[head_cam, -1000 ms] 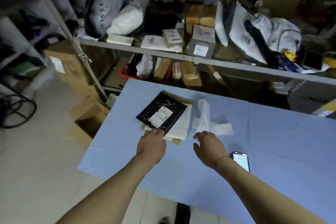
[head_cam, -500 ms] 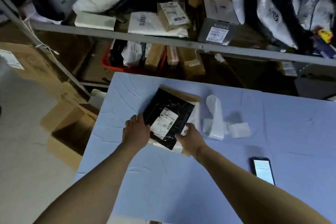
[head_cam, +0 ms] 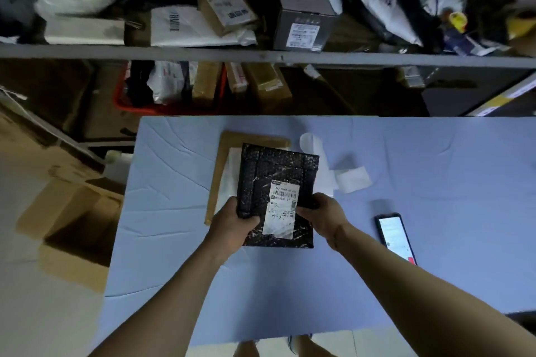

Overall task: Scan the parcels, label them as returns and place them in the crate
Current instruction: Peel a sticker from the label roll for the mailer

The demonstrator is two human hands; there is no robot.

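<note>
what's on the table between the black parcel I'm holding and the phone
In the head view, only your right hand, gripping the black parcel, and bare blue table before the phone.

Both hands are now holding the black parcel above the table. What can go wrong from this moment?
1. The left hand and right hand grip the black parcel only at its near end, so the far end may sag or slip.
2. The white parcel and flat cardboard parcel lie directly under it; lifting could drag them.
3. The phone lies near the right forearm and could be knocked.
</note>
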